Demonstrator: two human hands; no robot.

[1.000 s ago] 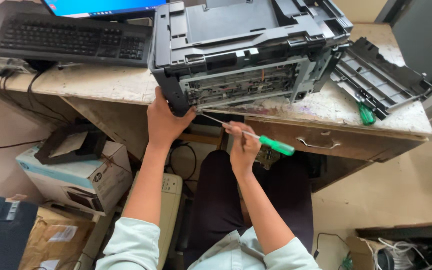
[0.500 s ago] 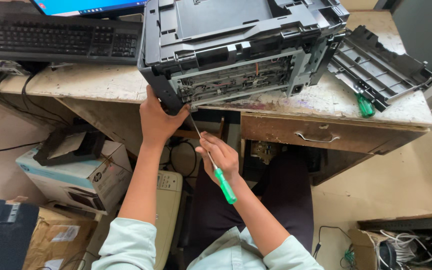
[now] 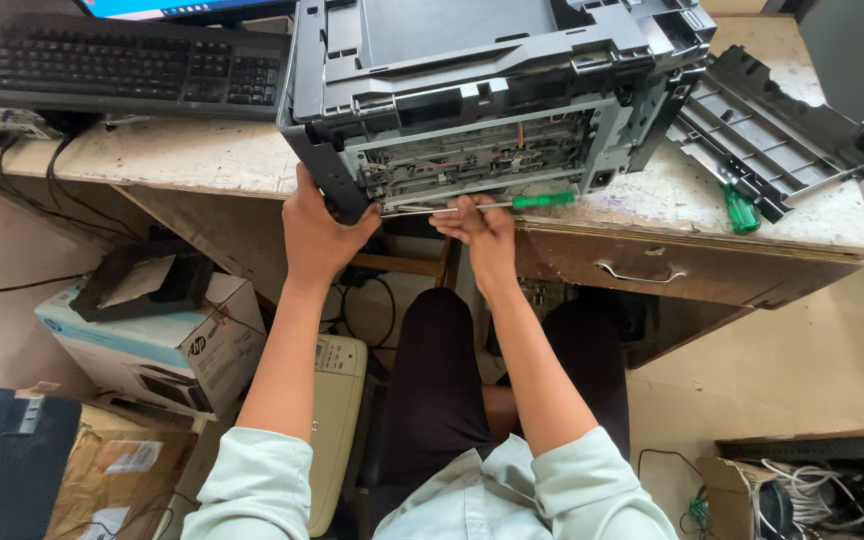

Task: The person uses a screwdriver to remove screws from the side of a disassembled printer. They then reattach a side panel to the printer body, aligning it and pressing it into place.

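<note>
At the desk's (image 3: pixel 202 160) front edge, the left hand (image 3: pixel 320 225) grips the opened printer's (image 3: pixel 492 90) near left corner, while the right hand (image 3: pixel 479 222) pinches a green-handled screwdriver (image 3: pixel 497 204) lying level along the printer's open front, handle pointing right.

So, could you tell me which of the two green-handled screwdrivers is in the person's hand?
The long one lying level against the printer's open front, gripped by the right hand. The stubby one lies loose on the desk, untouched.

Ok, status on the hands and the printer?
Left hand grips printer corner. Right hand holds green screwdriver flat along its open side. Nothing blocking.
</note>
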